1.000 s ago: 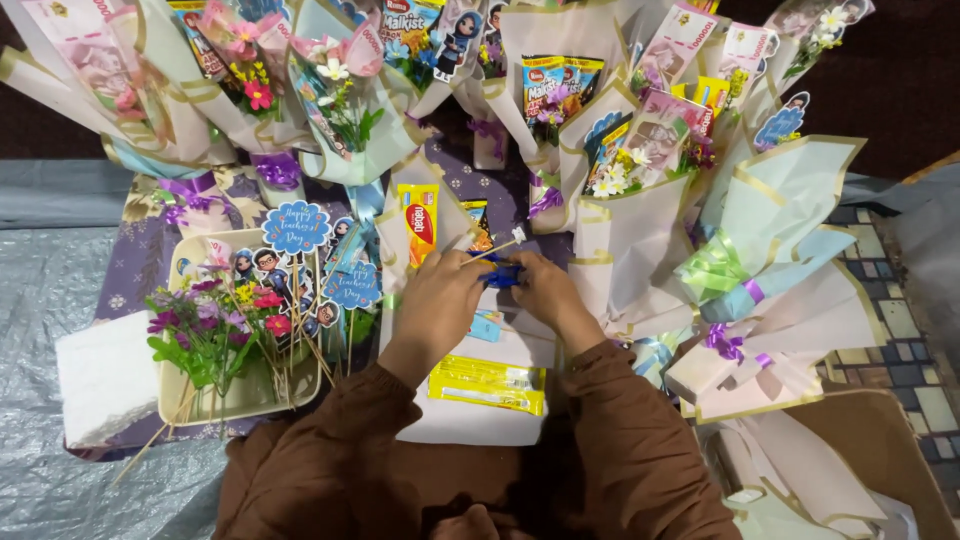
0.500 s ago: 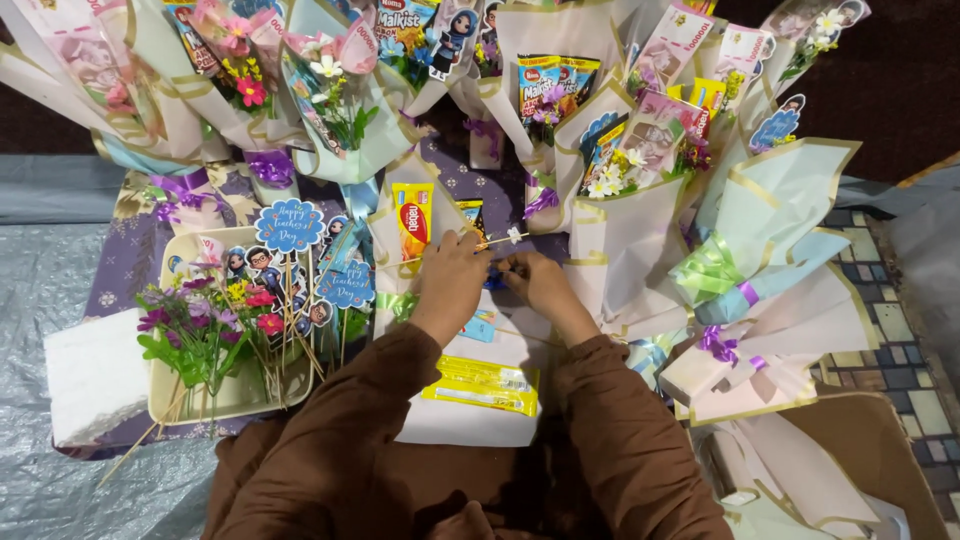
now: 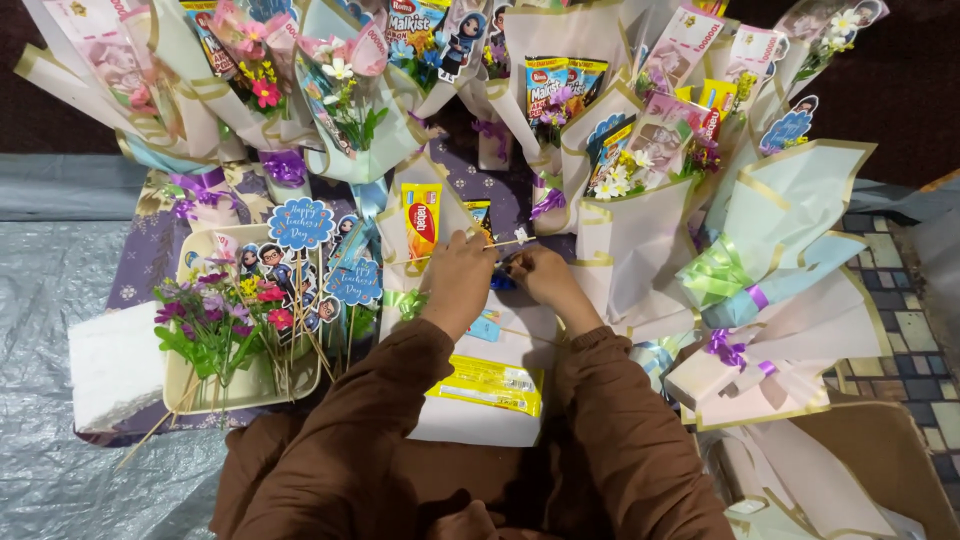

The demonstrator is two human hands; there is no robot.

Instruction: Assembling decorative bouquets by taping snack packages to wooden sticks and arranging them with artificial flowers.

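Seen from the head camera, both hands meet near the centre, just above a white foam block (image 3: 480, 420) that lies in front of the person. The left hand (image 3: 455, 280) is curled closed with its fingertips pinched on a thin wooden skewer (image 3: 500, 243), which runs roughly level toward two o'clock and ends in a small pale tip. The right hand (image 3: 545, 280) sits just beside it at three o'clock, fingers bent inward around something small and blue (image 3: 503, 282); whether it grips that piece or only steadies it cannot be told. A yellow snack packet (image 3: 487, 385) lies flat on the block at six o'clock from the hands. An orange-and-yellow snack packet (image 3: 421, 215) stands upright at eleven o'clock, inside a cream paper wrap. At nine o'clock a shallow tray (image 3: 300, 385) holds artificial flowers (image 3: 215, 325) and blue paper toppers on sticks (image 3: 300, 225). Finished wrapped bouquets (image 3: 620, 220) fan from ten through three o'clock. The step in hand looks like fixing a small piece onto the skewer; the next move likely calls for a firm pinch and a straight, steady hold of the stick.
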